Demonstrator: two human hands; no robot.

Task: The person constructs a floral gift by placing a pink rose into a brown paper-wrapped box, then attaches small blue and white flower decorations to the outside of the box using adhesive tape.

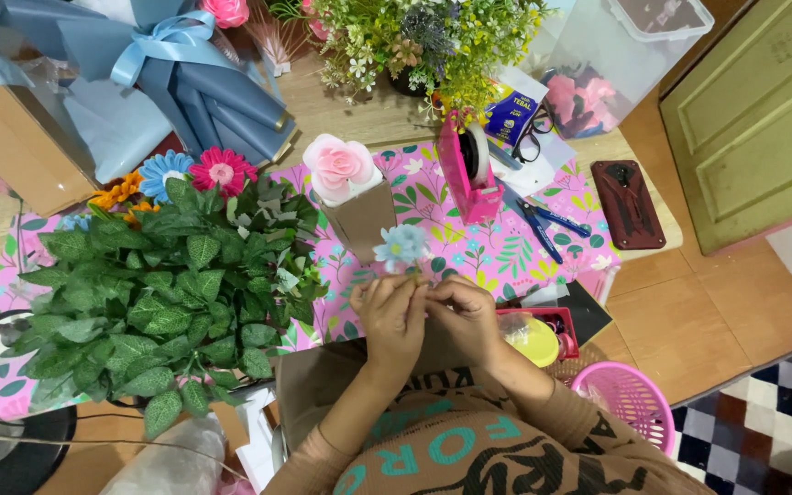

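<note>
Pink floral cloth (506,243) covers a low wooden table crowded with craft supplies, seen from above. Both hands meet near the table's front edge: the left hand (390,310) and the right hand (463,308) have their fingertips pinched together around the short stem of a small pale-blue flower (402,246), whose head stands up just above the fingers. Both sets of fingers are closed on that stem, thumbs pressed toward forefingers, though what lies between them (tape, wire or only the stem) is too small to tell.

Just behind the flower stands a brown paper-wrapped block topped with a pink rose (338,165). To the left spreads a big mass of green artificial leaves (153,302), with a blue daisy (163,171) and a deep-pink daisy (222,170) at its far edge. A pink tape dispenser (469,174) sits to the right, and blue-handled scissors (543,223) lie beyond it. A pink basket (630,399) rests on the floor by the right elbow.

By my reading, the step in hand is working on the stem of this 1 flower. A next move would call for a steady pinch from 1 hand while the other turns or wraps, keeping the head upright.
</note>
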